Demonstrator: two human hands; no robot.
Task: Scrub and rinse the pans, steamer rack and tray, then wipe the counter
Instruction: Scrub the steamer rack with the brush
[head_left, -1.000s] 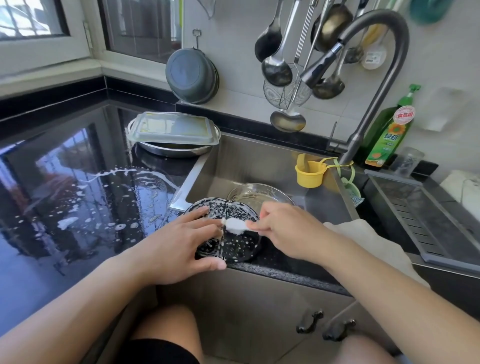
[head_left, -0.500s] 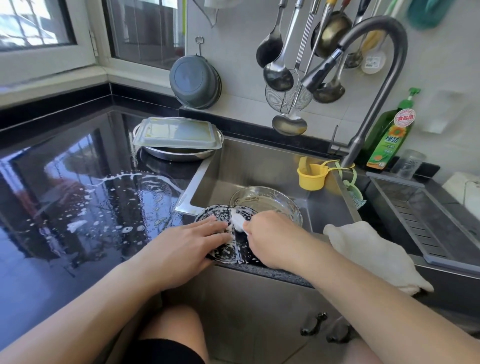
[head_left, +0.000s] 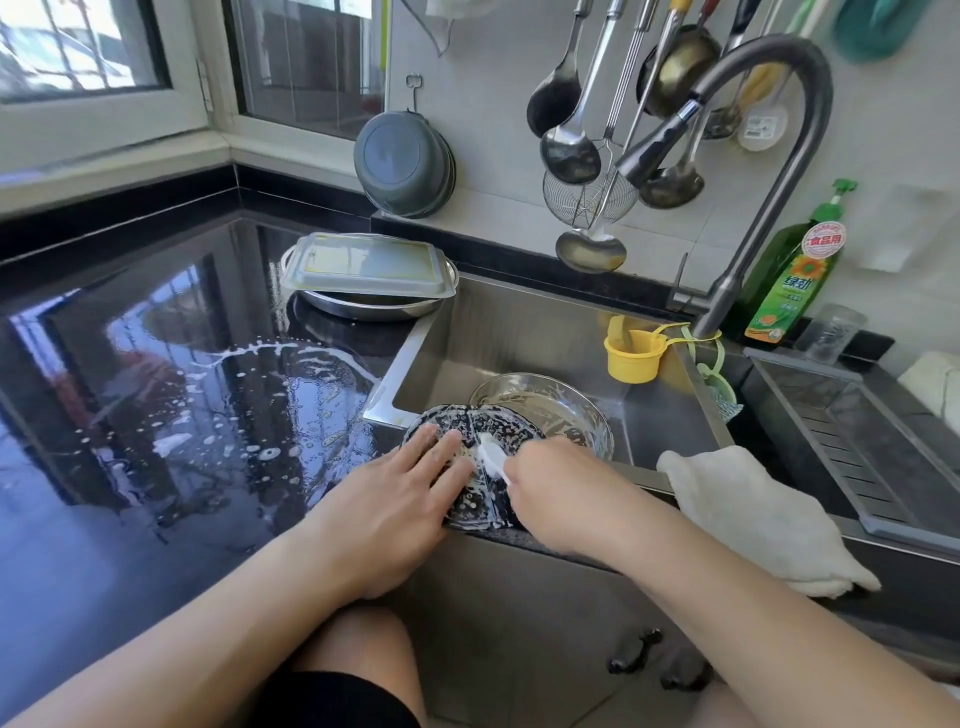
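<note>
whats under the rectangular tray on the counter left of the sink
The rectangular tray lies upside down on a round steel pan, whose rim shows in front and at both sides. The tray hides the inside of the pan, so anything in it cannot be seen.

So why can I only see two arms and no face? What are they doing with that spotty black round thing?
The camera sits on the person's head and looks down, so you see what they see: their own arms, not their face. There is just this one view.

The spotty round thing is a steamer rack, full of little holes and covered in soap foam. It rests on the front edge of the sink. The left hand lies flat on it, holding it steady. The right hand grips a small white brush and scrubs.

Behind the rack, a glass bowl sits in the sink. A white cloth lies to the right. The black counter on the left is splashed with suds.
</note>
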